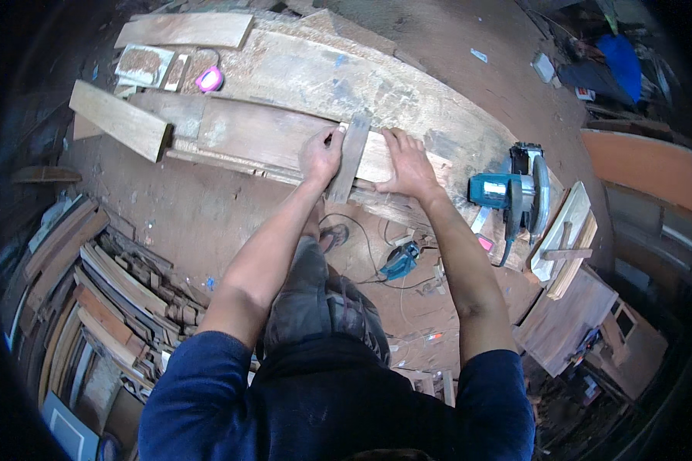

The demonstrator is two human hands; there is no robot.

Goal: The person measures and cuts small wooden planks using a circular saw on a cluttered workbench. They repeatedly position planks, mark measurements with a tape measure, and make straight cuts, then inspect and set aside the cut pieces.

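Along the near side of the surface (307, 69), with room beyond, one dark strip (351, 159) lies crosswise over one pale board (374, 160), reaching past its near edge. The left grip (321, 157) curls beside the strip; fingertips partly hidden, I cannot tell whether it pinches. The right grip (410, 165) spreads across the board. Two teal power tools (490, 190): one on the surface, one on the floor (200, 230).

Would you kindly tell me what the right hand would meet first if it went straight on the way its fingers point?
Beyond the pale board under the right hand, the way looks free across the worn bench top, though depth is unclear.
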